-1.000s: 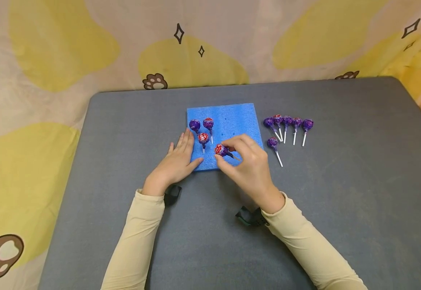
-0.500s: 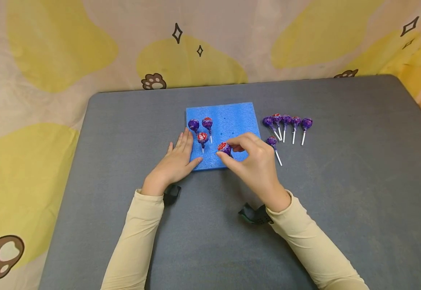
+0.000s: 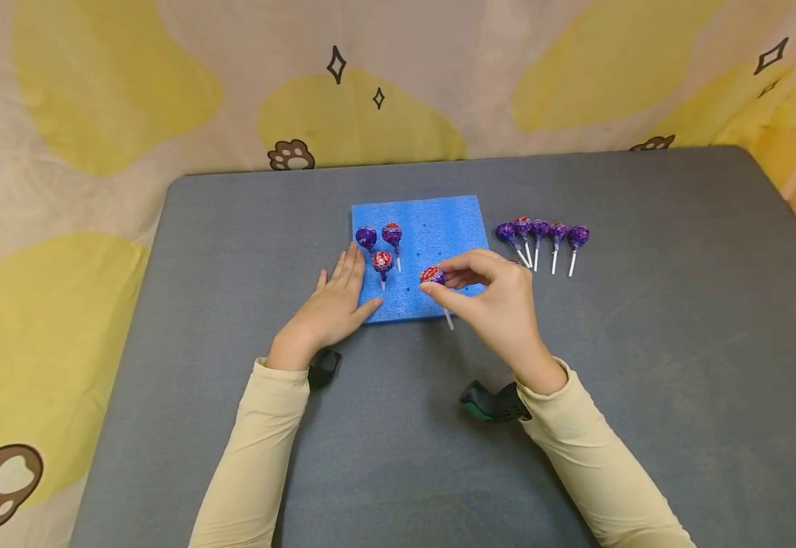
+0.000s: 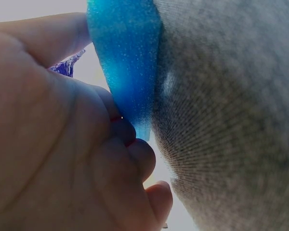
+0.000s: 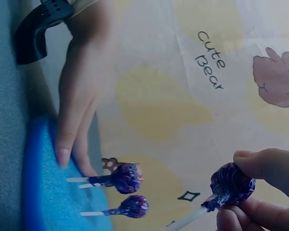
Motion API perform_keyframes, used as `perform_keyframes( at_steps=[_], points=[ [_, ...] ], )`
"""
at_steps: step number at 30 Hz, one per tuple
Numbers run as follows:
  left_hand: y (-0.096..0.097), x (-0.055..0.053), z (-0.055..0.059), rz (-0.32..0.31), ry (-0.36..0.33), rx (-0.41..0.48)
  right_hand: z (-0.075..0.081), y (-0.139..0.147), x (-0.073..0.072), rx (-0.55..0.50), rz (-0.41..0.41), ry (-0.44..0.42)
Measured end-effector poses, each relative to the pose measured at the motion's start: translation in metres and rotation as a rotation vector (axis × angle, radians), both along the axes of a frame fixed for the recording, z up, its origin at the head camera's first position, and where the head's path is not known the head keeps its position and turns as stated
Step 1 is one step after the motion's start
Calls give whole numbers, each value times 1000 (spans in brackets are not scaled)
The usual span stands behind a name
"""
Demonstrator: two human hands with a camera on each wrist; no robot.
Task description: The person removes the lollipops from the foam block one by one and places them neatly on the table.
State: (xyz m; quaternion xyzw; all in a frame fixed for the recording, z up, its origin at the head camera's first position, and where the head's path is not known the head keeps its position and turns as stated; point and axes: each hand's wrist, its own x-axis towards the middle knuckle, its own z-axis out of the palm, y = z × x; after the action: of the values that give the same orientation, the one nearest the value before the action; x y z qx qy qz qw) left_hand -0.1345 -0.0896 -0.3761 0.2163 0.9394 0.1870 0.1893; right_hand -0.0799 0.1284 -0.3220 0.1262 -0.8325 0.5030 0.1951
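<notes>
My right hand (image 3: 497, 301) pinches a lollipop (image 3: 432, 275) by its purple and red wrapped head, over the front of a blue foam block (image 3: 439, 228). In the right wrist view the held lollipop (image 5: 231, 185) is tilted, its white stick slanting down to the left, apart from the foam. My left hand (image 3: 329, 304) rests against the block's left side, fingers straight, thumb on its front left corner. Three lollipops stand stuck in the foam near that hand: one at back left (image 3: 366, 237), one beside it (image 3: 392, 234), one in front (image 3: 383, 262).
Several lollipops (image 3: 540, 228) lie in a row on the grey table (image 3: 679, 320), right of the foam. Another lies mostly hidden behind my right hand. Small dark holes dot the foam's top. A patterned cloth (image 3: 412, 46) hangs behind the table.
My right hand has shifted a little to the right with its lollipop, whose stick has swung to point down toward the front. The left hand stays in place.
</notes>
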Motion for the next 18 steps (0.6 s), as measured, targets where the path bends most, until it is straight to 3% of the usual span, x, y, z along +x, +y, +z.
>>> perform_keyframes(
  at_steps=[3, 10, 18],
  points=[
    [-1, 0, -1, -1, 0, 1, 3, 3, 1, -60, 24, -48],
    [-2, 0, 0, -10, -3, -1, 8, 13, -1, -336, 133, -296],
    [-1, 0, 0, -13, -7, -3, 8, 22, -8, -616, 233, -422]
  ],
)
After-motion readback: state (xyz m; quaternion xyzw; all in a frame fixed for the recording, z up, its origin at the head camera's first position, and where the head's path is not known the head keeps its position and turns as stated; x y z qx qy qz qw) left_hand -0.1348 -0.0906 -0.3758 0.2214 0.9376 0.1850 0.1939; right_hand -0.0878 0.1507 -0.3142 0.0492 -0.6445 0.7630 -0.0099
